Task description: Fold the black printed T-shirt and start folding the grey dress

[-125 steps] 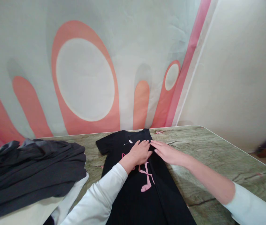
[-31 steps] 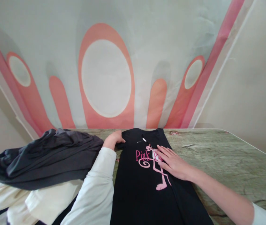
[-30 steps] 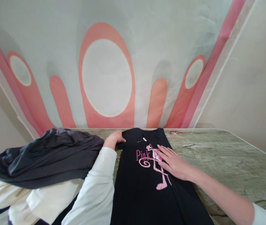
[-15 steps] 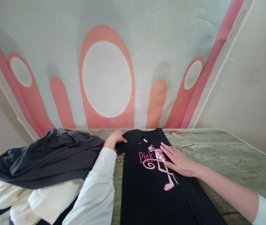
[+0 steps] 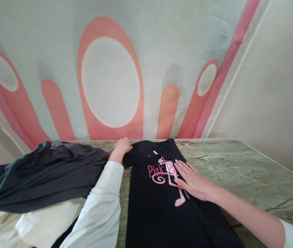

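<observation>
T-shirt [image 5: 153, 206], black, with pink print [image 5: 170, 168]; lies on a wood-patterned worktop [image 5: 221, 165], its right-hand side folded over the front. Left hand [image 5: 122, 147]: at the sleeve [image 5: 130, 156], curled; whether the grip is closed on it, cannot tell. Right hand [image 5: 193, 182]: lies flat across the print and folded edge, extended, grip released. White tag [image 5: 155, 152]: on the upper front. Dark grey garment [image 5: 48, 175], crumpled: left of the shirt, over cream cloth [image 5: 50, 217]. Backdrop [image 5: 151, 48]: pale, with coral shapes.
</observation>
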Motion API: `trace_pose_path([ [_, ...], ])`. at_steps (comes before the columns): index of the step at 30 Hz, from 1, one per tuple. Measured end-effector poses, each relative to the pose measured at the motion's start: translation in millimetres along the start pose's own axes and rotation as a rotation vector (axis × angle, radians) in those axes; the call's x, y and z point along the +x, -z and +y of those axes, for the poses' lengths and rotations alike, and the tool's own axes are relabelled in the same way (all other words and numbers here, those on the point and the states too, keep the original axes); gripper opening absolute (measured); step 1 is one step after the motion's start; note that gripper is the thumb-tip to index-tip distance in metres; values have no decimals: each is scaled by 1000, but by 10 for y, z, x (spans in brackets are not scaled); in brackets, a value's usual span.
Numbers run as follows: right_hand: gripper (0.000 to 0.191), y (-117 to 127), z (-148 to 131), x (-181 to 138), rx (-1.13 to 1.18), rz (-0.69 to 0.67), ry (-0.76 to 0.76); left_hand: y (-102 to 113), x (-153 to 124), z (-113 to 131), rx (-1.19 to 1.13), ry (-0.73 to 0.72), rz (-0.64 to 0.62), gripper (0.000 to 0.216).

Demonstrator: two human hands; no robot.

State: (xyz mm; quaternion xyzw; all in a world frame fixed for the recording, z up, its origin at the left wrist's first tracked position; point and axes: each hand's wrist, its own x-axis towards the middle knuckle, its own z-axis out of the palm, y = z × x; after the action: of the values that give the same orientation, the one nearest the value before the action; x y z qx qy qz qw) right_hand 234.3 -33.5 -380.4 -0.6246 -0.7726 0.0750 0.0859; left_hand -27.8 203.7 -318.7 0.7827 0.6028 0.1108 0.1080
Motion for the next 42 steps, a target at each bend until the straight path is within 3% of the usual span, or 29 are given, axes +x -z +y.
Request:
trace_pose_path([
  [2,65,32,-22,-29,23,3,-3,-16,-41,187,-1,-110,38,33],
  [6,63,55,-114,-173,73,-2,-17,-222,-210,681,-72,-345,-118,28],
  [10,63,32,-209,-349,111,5,-15,-540,-435,1023,-96,-433,-170,57],
  [13,65,24,-257,-428,110,10,20,-703,-515,1075,-68,-543,-86,71],
  [18,69,69,-299,-450,116,14,48,-787,-442,1004,-48,-630,-97,61],
  [24,45,223,-111,-374,397,187,-86,-804,-399,1047,-160,-636,-79,57],
  [27,29,322,-13,-368,464,177,-126,-810,-375,1071,-268,-554,-16,51],
  [32,15,546,-98,-471,448,-100,67,-804,-243,1030,-693,-238,-55,55],
  [37,27,744,-266,-588,480,-319,360,-737,-175,1031,-1205,97,-144,47],
  [42,36,751,-314,-645,492,-502,442,-676,-177,1035,-1257,120,-190,40],
])
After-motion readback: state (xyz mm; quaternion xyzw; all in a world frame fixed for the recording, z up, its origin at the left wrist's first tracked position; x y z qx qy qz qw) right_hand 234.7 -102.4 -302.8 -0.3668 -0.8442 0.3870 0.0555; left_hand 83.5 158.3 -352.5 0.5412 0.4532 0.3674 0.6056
